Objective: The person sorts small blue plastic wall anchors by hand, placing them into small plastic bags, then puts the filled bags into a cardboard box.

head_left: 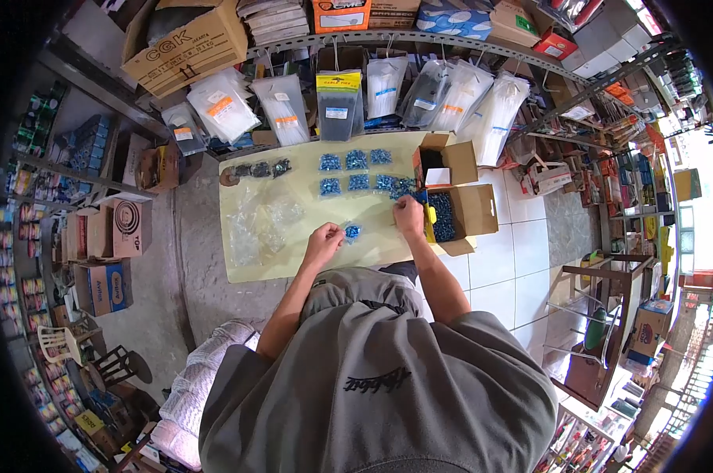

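My left hand (323,244) is closed at the edge of a small clear bag of blue parts (352,232) low over the pale yellow table (309,256). My right hand (408,216) is by the table's right side, its fingers drawn together; whatever is in them is too small to make out. Just past its fingertips lie loose-looking blue parts (404,188). Beside it stands an open cardboard box full of small dark blue parts (444,216), with a yellow piece (430,214) at its near left edge. Filled blue packets (358,184) lie in two rows further back.
Empty clear bags (250,229) spread over the table's left side, below several packets of black parts (260,169). A second open carton (455,162) stands at the back right. Bags of cable ties (339,106) hang from the shelf behind the table.
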Demonstrator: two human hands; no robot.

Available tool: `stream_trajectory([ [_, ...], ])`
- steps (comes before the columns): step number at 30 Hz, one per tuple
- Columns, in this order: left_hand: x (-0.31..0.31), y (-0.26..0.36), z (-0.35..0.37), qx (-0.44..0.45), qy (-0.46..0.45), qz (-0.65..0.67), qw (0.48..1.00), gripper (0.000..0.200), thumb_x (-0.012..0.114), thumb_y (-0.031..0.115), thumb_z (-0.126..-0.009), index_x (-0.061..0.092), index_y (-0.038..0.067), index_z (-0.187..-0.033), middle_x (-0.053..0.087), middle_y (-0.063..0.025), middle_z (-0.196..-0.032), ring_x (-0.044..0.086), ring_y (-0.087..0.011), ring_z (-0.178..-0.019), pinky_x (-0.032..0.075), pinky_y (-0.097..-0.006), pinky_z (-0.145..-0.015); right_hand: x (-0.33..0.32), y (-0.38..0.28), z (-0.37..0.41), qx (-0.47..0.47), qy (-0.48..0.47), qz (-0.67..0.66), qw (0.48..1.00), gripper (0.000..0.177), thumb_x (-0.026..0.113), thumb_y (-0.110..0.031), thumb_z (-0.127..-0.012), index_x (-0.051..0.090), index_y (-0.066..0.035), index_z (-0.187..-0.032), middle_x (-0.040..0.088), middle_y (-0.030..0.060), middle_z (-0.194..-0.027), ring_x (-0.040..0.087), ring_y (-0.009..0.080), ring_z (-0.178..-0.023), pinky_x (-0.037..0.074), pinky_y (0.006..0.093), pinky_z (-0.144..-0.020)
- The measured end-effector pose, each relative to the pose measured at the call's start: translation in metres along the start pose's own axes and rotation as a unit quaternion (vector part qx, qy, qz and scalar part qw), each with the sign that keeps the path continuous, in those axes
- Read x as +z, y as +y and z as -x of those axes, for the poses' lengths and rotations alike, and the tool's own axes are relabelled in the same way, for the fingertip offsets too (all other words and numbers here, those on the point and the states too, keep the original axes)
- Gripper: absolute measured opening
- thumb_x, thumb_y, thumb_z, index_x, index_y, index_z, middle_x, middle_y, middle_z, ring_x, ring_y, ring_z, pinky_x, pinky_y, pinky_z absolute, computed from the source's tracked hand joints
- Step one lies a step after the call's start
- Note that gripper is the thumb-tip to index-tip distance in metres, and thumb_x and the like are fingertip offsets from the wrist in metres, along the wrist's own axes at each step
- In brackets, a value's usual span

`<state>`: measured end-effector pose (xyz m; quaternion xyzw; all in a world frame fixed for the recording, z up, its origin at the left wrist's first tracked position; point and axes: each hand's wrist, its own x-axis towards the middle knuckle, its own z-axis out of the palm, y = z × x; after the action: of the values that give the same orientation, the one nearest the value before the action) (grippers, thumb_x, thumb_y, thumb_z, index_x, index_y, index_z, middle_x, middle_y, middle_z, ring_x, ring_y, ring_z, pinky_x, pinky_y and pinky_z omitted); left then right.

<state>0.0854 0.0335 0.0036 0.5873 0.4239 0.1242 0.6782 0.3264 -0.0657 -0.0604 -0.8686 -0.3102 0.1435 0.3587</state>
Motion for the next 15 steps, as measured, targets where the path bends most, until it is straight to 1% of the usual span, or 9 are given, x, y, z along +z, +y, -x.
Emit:
stream_trajectory([
  [2, -0.001, 0.0, 0.002, -0.002, 0.007, 0.004, 1.0, 0.013, 0.061, 0.014, -0.088, 0.061, 0.0, -0.088, 0.061, -0.0021, -0.071, 0.055, -0.0079, -0.062, 0.045, -0.0232, -0.056, 0.004, 0.002, -0.009, 0.006, 0.031, 0.046, 0.998, 0.012, 0.065, -0.012, -0.078, 0.065, -0.004, -0.087, 0.068, 0.0166, -0.077, 0.067, 0.033, -0.074, 0.054, 0.0403, -0.066],
  [4, -0.002, 0.0, 0.004, -0.003, 0.008, 0.01, 1.0, 0.013, 0.061, 0.013, -0.088, 0.06, 0.0, -0.088, 0.061, -0.0018, -0.07, 0.055, -0.0079, -0.062, 0.045, -0.0231, -0.056, 0.004, 0.001, -0.014, 0.01, 0.016, 0.047, 0.999, 0.014, 0.065, -0.012, -0.077, 0.065, -0.004, -0.089, 0.068, 0.018, -0.078, 0.067, 0.0346, -0.075, 0.054, 0.042, -0.067],
  [6, -0.002, 0.001, 0.005, -0.004, 0.006, 0.016, 1.0, 0.012, 0.061, 0.013, -0.088, 0.06, 0.0, -0.088, 0.06, -0.0015, -0.07, 0.055, -0.0078, -0.061, 0.044, -0.0229, -0.056, 0.002, -0.005, -0.017, 0.003, 0.007, 0.094, 0.996, 0.015, 0.066, -0.014, -0.077, 0.065, -0.005, -0.089, 0.067, 0.0187, -0.079, 0.066, 0.0361, -0.077, 0.054, 0.0437, -0.069],
  [10, -0.002, 0.0, 0.004, -0.002, 0.008, 0.006, 1.0, 0.012, 0.061, 0.013, -0.089, 0.06, 0.001, -0.088, 0.06, -0.0013, -0.07, 0.055, -0.0078, -0.061, 0.044, -0.0227, -0.056, -0.002, -0.011, -0.021, 0.015, -0.016, 0.095, 0.995, 0.014, 0.066, -0.016, -0.078, 0.066, -0.006, -0.087, 0.067, 0.019, -0.081, 0.066, 0.0368, -0.078, 0.053, 0.0449, -0.071],
  [12, -0.002, -0.001, 0.004, -0.005, 0.006, 0.006, 1.0, 0.013, 0.061, 0.013, -0.088, 0.06, 0.001, -0.088, 0.06, -0.0013, -0.07, 0.055, -0.0079, -0.061, 0.044, -0.0227, -0.056, -0.008, -0.017, -0.017, 0.022, -0.017, 0.101, 0.995, 0.011, 0.059, -0.015, -0.081, 0.066, -0.007, -0.086, 0.067, 0.0195, -0.084, 0.065, 0.0394, -0.079, 0.053, 0.047, -0.07],
  [13, -0.002, -0.002, 0.003, -0.002, 0.006, 0.011, 1.0, 0.013, 0.061, 0.013, -0.088, 0.061, 0.0, -0.088, 0.06, -0.0015, -0.07, 0.055, -0.008, -0.061, 0.044, -0.0229, -0.056, -0.011, -0.023, -0.013, 0.023, -0.019, 0.101, 0.994, 0.011, 0.059, -0.015, -0.081, 0.066, -0.007, -0.086, 0.067, 0.0195, -0.084, 0.065, 0.0394, -0.079, 0.053, 0.047, -0.07],
  [15, -0.003, -0.001, 0.003, -0.001, 0.009, 0.018, 1.0, 0.014, 0.061, 0.014, -0.088, 0.061, 0.0, -0.088, 0.061, -0.0017, -0.07, 0.055, -0.0081, -0.061, 0.044, -0.0231, -0.056, -0.018, -0.038, -0.002, 0.002, 0.02, 0.049, 0.999, 0.011, 0.063, -0.016, -0.08, 0.066, -0.007, -0.085, 0.068, 0.0156, -0.084, 0.065, 0.0367, -0.075, 0.053, 0.0441, -0.066],
])
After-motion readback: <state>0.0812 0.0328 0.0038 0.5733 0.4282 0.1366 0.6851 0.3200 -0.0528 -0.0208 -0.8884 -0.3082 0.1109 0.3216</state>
